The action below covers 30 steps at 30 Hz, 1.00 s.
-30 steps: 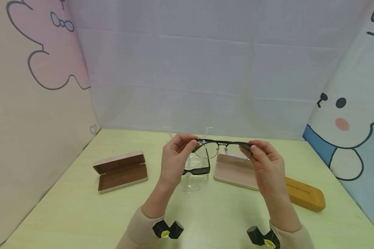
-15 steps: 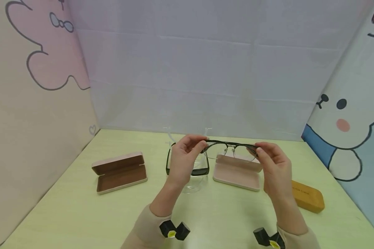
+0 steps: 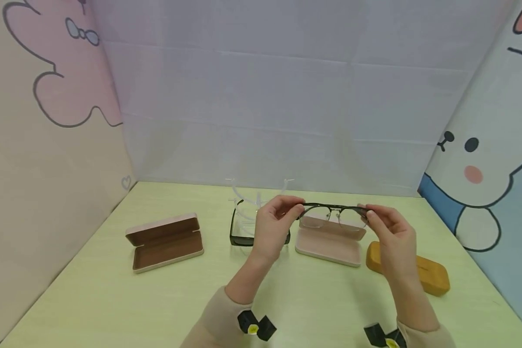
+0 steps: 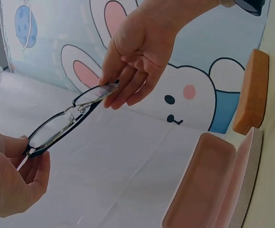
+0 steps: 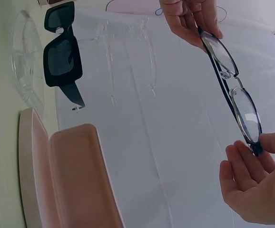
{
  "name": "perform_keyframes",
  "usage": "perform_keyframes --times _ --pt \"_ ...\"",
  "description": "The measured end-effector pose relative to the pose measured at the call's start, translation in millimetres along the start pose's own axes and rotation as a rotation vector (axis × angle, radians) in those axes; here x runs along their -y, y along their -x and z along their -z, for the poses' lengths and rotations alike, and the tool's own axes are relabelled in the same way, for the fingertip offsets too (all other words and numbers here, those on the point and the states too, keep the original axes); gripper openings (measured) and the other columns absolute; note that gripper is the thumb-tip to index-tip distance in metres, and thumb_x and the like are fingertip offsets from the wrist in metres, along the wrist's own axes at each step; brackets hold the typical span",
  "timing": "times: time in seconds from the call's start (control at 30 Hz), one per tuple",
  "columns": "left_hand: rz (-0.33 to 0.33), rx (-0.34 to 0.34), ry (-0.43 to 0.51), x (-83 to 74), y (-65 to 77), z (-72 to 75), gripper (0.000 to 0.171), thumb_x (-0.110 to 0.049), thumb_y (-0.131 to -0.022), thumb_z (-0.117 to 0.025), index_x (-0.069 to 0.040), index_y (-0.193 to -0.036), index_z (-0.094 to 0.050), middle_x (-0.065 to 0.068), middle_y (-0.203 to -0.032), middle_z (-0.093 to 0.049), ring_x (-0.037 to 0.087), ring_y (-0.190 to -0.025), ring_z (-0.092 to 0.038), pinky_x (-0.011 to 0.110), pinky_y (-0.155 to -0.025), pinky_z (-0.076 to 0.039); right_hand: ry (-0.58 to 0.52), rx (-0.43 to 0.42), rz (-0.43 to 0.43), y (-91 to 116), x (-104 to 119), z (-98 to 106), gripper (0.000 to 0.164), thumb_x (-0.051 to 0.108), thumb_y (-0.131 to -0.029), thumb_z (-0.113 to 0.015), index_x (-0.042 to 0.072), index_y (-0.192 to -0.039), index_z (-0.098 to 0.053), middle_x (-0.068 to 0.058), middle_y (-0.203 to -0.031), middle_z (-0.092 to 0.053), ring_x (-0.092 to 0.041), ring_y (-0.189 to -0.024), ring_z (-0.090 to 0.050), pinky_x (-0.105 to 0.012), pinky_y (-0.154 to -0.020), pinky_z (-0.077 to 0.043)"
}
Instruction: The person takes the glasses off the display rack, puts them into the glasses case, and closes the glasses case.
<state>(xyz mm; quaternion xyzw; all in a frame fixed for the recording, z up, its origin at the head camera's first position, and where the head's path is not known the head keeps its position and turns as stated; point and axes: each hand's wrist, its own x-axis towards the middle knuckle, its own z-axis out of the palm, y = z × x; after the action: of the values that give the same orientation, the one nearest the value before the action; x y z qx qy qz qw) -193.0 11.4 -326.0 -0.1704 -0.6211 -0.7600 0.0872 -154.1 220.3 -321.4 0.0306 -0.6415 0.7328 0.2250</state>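
So the dark-topped eyeglasses (image 3: 333, 207) are up in the air above the worktop (image 3: 313, 309), left hand (image 3: 273, 229) and right hand (image 3: 396, 237) each pinching one end. Can't really make out how the temples sit. Behind the lenses in the head view there's an open pink-lined case (image 3: 329, 246), cut off at the bottom in both wrist views. Black sunglasses (image 5: 63, 61) sit on a see-through stand (image 5: 152, 57); from the head, the left hand blocks part of both. Right arm partly covers the mustard case (image 3: 432, 275). Open brown-lined case (image 3: 169, 249) is far left.
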Motion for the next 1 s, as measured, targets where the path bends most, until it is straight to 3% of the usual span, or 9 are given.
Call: perform_keyframes --times 0.27,0.43,0.63,1.0 --pt "0.042 0.010 -0.051 10.7 -1.7 -8.9 0.015 -0.010 -0.082 -0.067 -0.004 -0.096 -0.067 0.011 -0.095 -0.066 0.008 -0.081 -0.061 0.019 -0.072 -0.049 0.075 -0.051 -0.074 -4 -7 12 0.025 0.015 -0.086 -0.062 0.002 -0.108 -0.064 0.008 -0.094 -0.066 -0.003 -0.085 -0.062 -0.010 -0.079 -0.046" --pt "0.077 0.042 -0.119 6.1 3.8 -14.9 0.015 -0.007 -0.083 -0.065 -0.001 -0.096 -0.067 0.012 -0.095 -0.066 0.010 -0.081 -0.062 0.018 -0.071 -0.049 0.104 -0.069 -0.128 -5 -11 22 0.024 0.017 -0.085 -0.063 0.006 -0.106 -0.066 0.010 -0.090 -0.065 -0.002 -0.080 -0.061 -0.009 -0.076 -0.046" --pt "0.090 0.054 -0.154 34.7 0.9 -17.5 0.014 -0.014 -0.081 -0.068 -0.007 -0.093 -0.068 0.006 -0.091 -0.067 0.008 -0.078 -0.062 0.020 -0.071 -0.050 0.189 -0.086 -0.189 -5 -19 29 0.020 0.020 -0.085 -0.064 0.012 -0.103 -0.067 0.014 -0.086 -0.065 0.001 -0.077 -0.059 -0.006 -0.073 -0.045" --pt "0.174 0.075 -0.222 61.2 -3.0 -20.0 0.010 -0.012 -0.083 -0.066 -0.007 -0.091 -0.066 0.004 -0.086 -0.066 0.007 -0.070 -0.062 0.022 -0.062 -0.053 0.310 -0.060 -0.218 -8 -33 39 0.016 0.020 -0.085 -0.064 0.013 -0.099 -0.068 0.019 -0.078 -0.064 0.003 -0.072 -0.059 -0.006 -0.070 -0.045"
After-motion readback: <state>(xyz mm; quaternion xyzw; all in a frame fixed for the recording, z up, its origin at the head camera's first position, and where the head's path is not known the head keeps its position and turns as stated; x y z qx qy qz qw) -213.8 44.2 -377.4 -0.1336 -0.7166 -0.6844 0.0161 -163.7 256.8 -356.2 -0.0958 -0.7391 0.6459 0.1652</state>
